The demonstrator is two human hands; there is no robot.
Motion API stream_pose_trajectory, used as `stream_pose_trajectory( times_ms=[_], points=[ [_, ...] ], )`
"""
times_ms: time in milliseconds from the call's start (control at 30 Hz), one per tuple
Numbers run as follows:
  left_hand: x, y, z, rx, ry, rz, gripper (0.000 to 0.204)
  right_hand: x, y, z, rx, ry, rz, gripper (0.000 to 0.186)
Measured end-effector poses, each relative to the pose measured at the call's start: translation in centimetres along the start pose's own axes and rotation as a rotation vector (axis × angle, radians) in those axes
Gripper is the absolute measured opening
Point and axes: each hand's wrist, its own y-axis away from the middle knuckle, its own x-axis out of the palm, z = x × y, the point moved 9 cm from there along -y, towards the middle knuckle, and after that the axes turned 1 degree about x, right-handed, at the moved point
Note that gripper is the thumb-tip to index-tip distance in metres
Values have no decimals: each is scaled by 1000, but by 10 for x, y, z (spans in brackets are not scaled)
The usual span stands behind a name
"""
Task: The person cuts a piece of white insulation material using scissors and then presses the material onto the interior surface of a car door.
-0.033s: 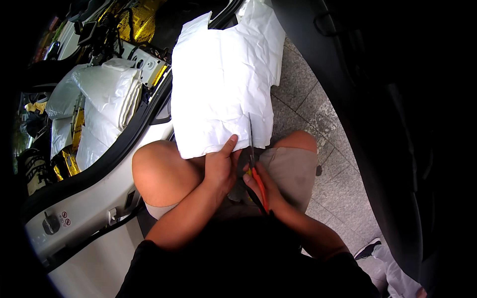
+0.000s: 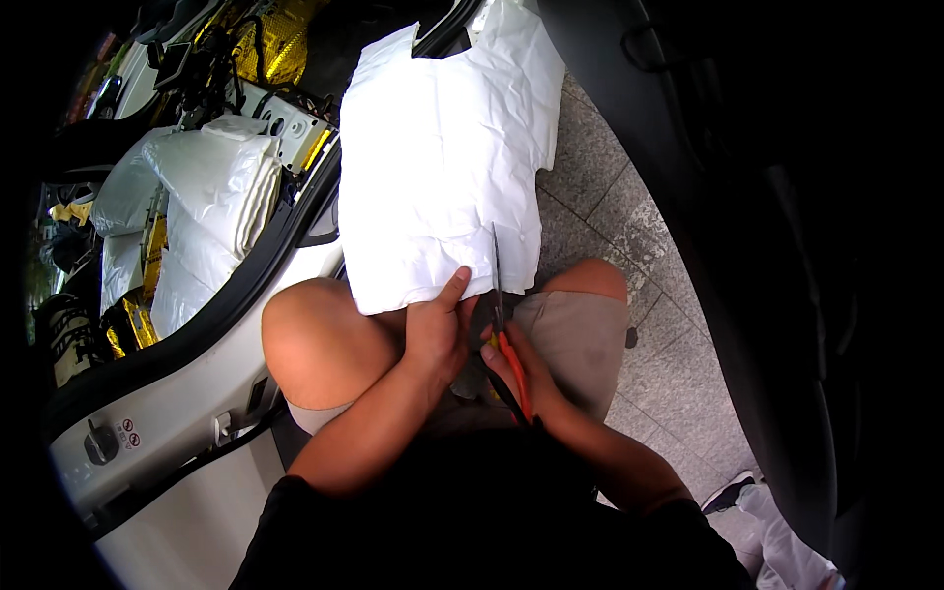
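Observation:
A large white padded sheet [image 2: 442,167] with a notch cut in its far edge lies over my knees. My left hand [image 2: 438,329] pinches its near edge, thumb on top and the other fingers mostly hidden underneath. In my right hand [image 2: 521,364] is a pair of scissors [image 2: 517,379] with orange and black handles, pointing away from me. One long blade lies over the sheet's near edge, just right of my left thumb. The other blade is hidden, so I cannot tell how far the blades are apart.
A white car door sill [image 2: 187,383] with a black seal runs along the left. Inside the car are folded white padded sheets [image 2: 216,187] and gold foil [image 2: 275,44]. A dark door panel [image 2: 708,246] curves on the right above grey floor tiles [image 2: 669,374]. Someone's dark shoe [image 2: 728,492] shows lower right.

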Motion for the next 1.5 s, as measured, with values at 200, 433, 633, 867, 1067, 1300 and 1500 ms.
stream_pose_trajectory(
  times_ms=[200, 433, 633, 867, 1067, 1300, 1500],
  points=[
    [-6, -4, -1, 20, -21, -50, 46, -4, 2, 17, -296, 211, -154, 21],
    [-9, -5, 1, 15, -2, -55, 47, -2, 0, 1, -164, 185, -137, 19],
    [-9, 0, -1, 2, -77, -89, 41, 4, -1, 9, -127, 54, -93, 19],
    [-15, -2, 3, -48, -206, -60, 31, 0, -18, 18, -328, 69, -94, 19],
    [-16, -8, 6, -17, -184, -19, 30, -2, -15, 25, -289, 106, -123, 17],
    [-14, -8, 0, 11, -179, -46, 32, -4, -14, 26, -265, 140, -117, 17],
    [-11, -2, 3, -41, -105, 4, 34, -1, -27, 23, -235, -118, 17, 19]
  ],
)
